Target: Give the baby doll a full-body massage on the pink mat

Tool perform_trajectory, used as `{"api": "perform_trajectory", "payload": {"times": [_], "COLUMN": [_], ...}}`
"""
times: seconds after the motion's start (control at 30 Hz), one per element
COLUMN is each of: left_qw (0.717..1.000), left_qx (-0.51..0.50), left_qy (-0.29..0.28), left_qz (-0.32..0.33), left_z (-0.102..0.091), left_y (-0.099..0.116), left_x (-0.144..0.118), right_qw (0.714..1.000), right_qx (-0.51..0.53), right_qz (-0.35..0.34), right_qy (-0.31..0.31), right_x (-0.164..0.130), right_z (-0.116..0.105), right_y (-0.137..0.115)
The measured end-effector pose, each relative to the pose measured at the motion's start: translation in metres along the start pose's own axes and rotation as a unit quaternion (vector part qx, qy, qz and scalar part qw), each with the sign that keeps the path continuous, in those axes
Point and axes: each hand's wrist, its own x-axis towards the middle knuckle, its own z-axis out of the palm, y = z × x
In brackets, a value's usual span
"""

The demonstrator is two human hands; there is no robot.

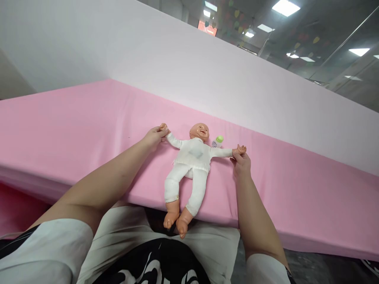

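Observation:
A baby doll (pixel 194 154) with a white cloth body lies on its back on the pink padded surface (pixel 89 118). Its head points to the wall and its bare feet hang over the near edge. Both doll arms are stretched out sideways. My left hand (pixel 155 138) is closed around the doll's wrist on the left. On the other side, my right hand (pixel 242 162) pinches the doll's other wrist, with the doll's small fingers showing above. A small bottle with a green cap (pixel 218 141) lies beside the doll's head, touched by neither hand.
A white wall (pixel 207 75) rises behind the pink surface, with a glass pane (pixel 296 43) above it reflecting ceiling lights. The pink surface runs on to the left and right. My lap (pixel 124 232) is close against its front edge.

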Motion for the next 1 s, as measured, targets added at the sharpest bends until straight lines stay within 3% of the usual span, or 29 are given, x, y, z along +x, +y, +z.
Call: {"api": "perform_trajectory", "payload": {"times": [0.13,0.23,0.37,0.5,0.57,0.67,0.73,0.8,0.83,0.9,1.0], "left_qw": [0.996,0.995,0.999,0.980,0.951,0.880,0.837,0.814,0.811,0.829,0.899], "left_qx": [-0.031,-0.044,-0.018,0.090,0.208,0.364,0.419,0.443,0.447,0.434,0.341], "left_qy": [0.062,0.067,-0.020,-0.136,-0.186,-0.245,-0.271,-0.280,-0.279,-0.258,-0.179], "left_qz": [-0.061,-0.050,0.028,0.110,0.130,0.180,0.223,0.251,0.254,0.242,0.209], "left_z": [-0.005,-0.004,0.006,0.025,0.034,0.044,0.047,0.048,0.048,0.047,0.040], "left_y": [-0.008,-0.010,-0.002,0.011,0.016,0.020,0.020,0.020,0.020,0.018,0.016], "left_x": [0.011,0.010,-0.006,-0.036,-0.050,-0.061,-0.062,-0.061,-0.061,-0.060,-0.056], "right_qw": [0.987,0.982,0.996,0.976,0.949,0.889,0.844,0.817,0.817,0.845,0.918], "right_qx": [-0.046,-0.080,-0.082,-0.132,-0.191,-0.279,-0.326,-0.350,-0.350,-0.332,-0.249], "right_qz": [0.151,0.163,0.016,-0.132,-0.186,-0.268,-0.319,-0.347,-0.345,-0.308,-0.210], "right_qy": [-0.039,-0.049,-0.034,-0.111,-0.169,-0.245,-0.282,-0.300,-0.300,-0.285,-0.227], "right_x": [0.008,0.005,-0.008,-0.034,-0.049,-0.065,-0.071,-0.073,-0.073,-0.070,-0.059], "right_z": [-0.012,-0.010,0.004,0.023,0.032,0.044,0.050,0.053,0.054,0.053,0.046], "right_y": [0.009,0.009,0.000,-0.011,-0.015,-0.019,-0.021,-0.020,-0.019,-0.015,-0.008]}}
